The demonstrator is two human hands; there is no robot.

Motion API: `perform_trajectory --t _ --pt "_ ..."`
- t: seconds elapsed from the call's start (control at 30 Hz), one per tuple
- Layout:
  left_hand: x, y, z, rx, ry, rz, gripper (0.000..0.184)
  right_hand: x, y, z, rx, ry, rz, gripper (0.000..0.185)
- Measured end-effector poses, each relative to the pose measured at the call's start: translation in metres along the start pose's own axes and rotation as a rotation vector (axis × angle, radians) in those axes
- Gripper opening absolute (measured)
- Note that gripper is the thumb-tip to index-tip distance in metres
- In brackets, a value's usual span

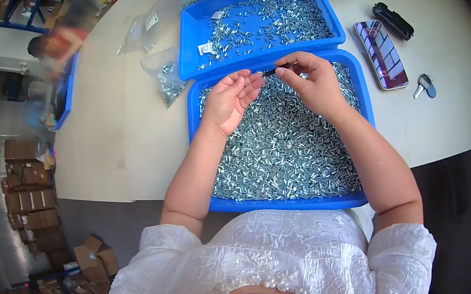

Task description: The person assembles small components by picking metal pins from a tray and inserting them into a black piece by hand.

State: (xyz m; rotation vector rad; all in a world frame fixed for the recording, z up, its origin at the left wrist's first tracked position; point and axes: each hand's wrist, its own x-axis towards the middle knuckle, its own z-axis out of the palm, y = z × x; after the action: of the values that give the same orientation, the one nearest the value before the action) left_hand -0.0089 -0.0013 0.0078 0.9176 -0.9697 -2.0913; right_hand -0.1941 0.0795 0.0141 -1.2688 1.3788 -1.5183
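Observation:
Both my hands are above the near blue tray (pixel 192 116), which is filled with small shiny metal pins (pixel 294 150). My right hand (pixel 315 87) pinches a small, thin black object (pixel 270 71) between thumb and fingers; its exact kind is too small to make out. My left hand (pixel 230 101) is turned palm up at the tray's far left, fingers bent and a little apart. Its fingertips come close to the black object, and whether they touch it is unclear. Beyond lies a second blue tray (pixel 193 46) with a thinner layer of similar pins.
A phone (pixel 382 54), a black case (pixel 393 21) and keys (pixel 425 86) lie on the pale table (pixel 114 127) at the right. Left of the trays sits a clear bag of pins (pixel 170 85). Plastic bags lie behind. Another person (pixel 59 49) is blurred at far left, near shelves and boxes.

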Motion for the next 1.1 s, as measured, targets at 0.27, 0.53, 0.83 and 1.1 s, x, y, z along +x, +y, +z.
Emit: perform_trajectory --t 0.27,0.53,0.83,1.1 --pt "-0.006 -0.005 0.006 0.345 -0.026 0.072 0.020 -0.001 -0.004 -0.003 0.019 -0.051 -0.015 0.014" --pt "-0.009 -0.007 0.011 0.532 -0.011 0.264 0.019 -0.001 -0.006 -0.002 -0.065 -0.086 0.004 0.014" --pt "-0.008 -0.005 0.003 0.753 0.029 0.525 0.011 -0.004 0.000 0.008 0.136 -0.081 0.025 0.014" --pt "-0.018 -0.002 0.006 1.058 0.067 0.721 0.018 -0.010 -0.005 0.017 -0.185 -0.132 -0.159 0.011"
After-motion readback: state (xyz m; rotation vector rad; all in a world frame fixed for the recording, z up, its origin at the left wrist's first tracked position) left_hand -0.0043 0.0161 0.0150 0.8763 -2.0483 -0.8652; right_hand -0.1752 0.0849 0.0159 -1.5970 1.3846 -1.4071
